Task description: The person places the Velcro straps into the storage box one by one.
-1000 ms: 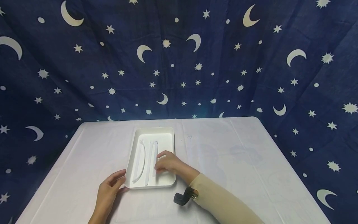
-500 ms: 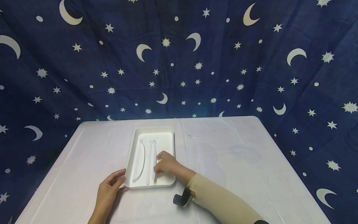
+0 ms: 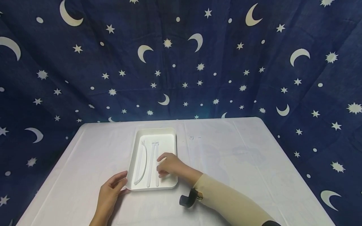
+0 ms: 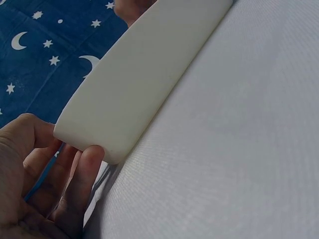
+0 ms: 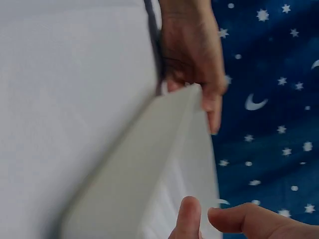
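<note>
A white rectangular tray (image 3: 169, 138) lies on the table. Several slim white strips with small wider heads at their far ends lie lengthwise in it. One strip (image 3: 146, 163) at the left is bowed; two straight strips (image 3: 150, 166) run side by side through the middle. My left hand (image 3: 109, 192) grips the tray's near left corner, fingers and thumb at its wall, as the left wrist view also shows. My right hand (image 3: 171, 165) is over the tray's right part, fingers loosely bent, fingertips close beside the rightmost strip (image 3: 157, 180). Thumb and forefinger stand apart with nothing between them in the right wrist view.
A white cloth (image 3: 240, 175) covers the table. Faint small marks (image 3: 191, 138) show on it right of the tray. A dark blue curtain (image 3: 181, 56) with moons and stars hangs behind. A black wrist mount (image 3: 189, 198) sticks out below my right sleeve.
My right hand has come away slightly to the right from the rightmost strip, whose near end now shows straight on the tray floor. My left hand has stayed at the corner.
</note>
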Demonstrator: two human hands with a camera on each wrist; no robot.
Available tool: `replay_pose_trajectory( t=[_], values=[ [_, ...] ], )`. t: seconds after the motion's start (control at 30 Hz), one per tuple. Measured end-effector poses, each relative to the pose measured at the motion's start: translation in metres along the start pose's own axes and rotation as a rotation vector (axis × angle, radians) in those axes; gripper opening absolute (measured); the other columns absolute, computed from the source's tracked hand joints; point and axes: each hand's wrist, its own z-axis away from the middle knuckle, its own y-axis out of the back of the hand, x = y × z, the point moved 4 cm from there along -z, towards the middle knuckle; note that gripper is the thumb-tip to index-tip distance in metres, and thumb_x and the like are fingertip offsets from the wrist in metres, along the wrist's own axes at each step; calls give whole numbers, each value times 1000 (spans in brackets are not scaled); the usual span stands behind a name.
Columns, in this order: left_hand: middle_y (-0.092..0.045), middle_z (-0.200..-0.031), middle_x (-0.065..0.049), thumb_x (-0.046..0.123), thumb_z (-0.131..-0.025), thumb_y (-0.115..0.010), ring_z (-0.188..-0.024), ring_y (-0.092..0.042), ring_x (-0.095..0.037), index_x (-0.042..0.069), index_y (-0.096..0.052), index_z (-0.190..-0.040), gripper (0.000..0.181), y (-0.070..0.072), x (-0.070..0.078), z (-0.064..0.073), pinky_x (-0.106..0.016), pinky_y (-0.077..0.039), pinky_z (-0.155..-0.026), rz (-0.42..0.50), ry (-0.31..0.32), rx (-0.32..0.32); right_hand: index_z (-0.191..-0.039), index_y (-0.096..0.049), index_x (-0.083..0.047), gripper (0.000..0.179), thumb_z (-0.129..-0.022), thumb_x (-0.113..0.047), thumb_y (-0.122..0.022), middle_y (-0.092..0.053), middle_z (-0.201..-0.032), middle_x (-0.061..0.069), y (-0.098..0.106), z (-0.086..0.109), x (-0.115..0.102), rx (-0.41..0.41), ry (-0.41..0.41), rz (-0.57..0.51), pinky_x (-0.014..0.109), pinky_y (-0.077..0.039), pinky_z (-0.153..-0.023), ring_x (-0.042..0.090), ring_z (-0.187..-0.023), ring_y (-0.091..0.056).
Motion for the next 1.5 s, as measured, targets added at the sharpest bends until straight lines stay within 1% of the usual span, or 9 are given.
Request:
replay_pose_trajectory(
  t=[0.1, 0.23, 0.43, 0.5, 0.6, 0.87, 1.1, 1.27, 1.5],
  values=[
    [-55, -138, -22, 16, -93, -68, -87, -63, 7, 1, -56, -133, 44, 0, -1, 0, -24, -64, -77, -3, 11, 3, -114, -61, 2, 35, -80, 3, -69, -68, -81, 13, 18, 5, -4, -5, 34, -53, 31, -65, -61, 21, -65, -69],
    [-55, -138, -20, 15, -94, -66, -87, -63, 7, 2, -57, -132, 42, -1, -2, 0, -24, -64, -78, -9, 24, 3, -116, -62, 1, 36, -81, -2, -71, -68, -85, 12, 53, 11, -2, 43, 22, -17, 31, -65, -61, 20, -67, -70],
    [-56, -138, -20, 17, -94, -65, -88, -64, 8, 2, -58, -132, 41, -2, -1, 1, -23, -63, -79, -33, 8, 9, -118, -62, 5, 37, -82, -1, -69, -68, -89, 15, 107, 21, 19, 114, -6, -69, 33, -66, -64, 20, -72, -68],
    [-56, -138, -20, 17, -94, -65, -88, -64, 8, 3, -58, -132, 40, -2, 0, 1, -22, -63, -79, -38, 5, 11, -118, -63, 6, 37, -82, -1, -69, -68, -90, 15, 120, 25, 28, 155, -8, -80, 34, -66, -64, 20, -73, -68],
    [-56, -138, -19, 17, -95, -65, -87, -63, 9, 3, -58, -132, 40, -1, 1, 1, -22, -63, -79, -40, 3, 12, -118, -64, 6, 36, -83, -2, -68, -69, -90, 14, 134, 32, 41, 228, -4, -40, 33, -66, -64, 19, -73, -67],
    [-55, -138, -21, 16, -95, -65, -86, -63, 10, 1, -58, -132, 41, 0, 1, 1, -22, -63, -78, -31, -6, 7, -116, -66, 3, 35, -82, -2, -71, -70, -96, 13, 140, 43, 70, 357, -22, 103, 31, -65, -62, 20, -74, -69],
    [-56, -137, -21, 16, -95, -65, -86, -63, 10, 1, -58, -131, 40, -2, 1, 0, -23, -64, -77, -26, -19, 13, -114, -66, 7, 36, -78, 2, -73, -69, -91, 12, 140, 45, 85, 393, -47, 135, 28, -63, -57, 17, -70, -66],
    [-56, -137, -21, 15, -95, -64, -85, -62, 10, 1, -58, -131, 39, -1, 2, 0, -22, -63, -77, -22, -11, 12, -114, -65, 9, 39, -76, 2, -74, -66, -84, 9, 137, 47, 88, 422, -35, 203, 25, -61, -56, 15, -68, -62],
    [-56, -138, -21, 17, -95, -65, -84, -61, 12, 1, -58, -132, 40, 0, 1, 0, -22, -63, -76, -26, -4, 19, -111, -67, 7, 41, -71, 2, -77, -65, -80, 7, 131, 47, 86, 512, -16, 302, 25, -55, -56, 16, -65, -60]
  ],
)
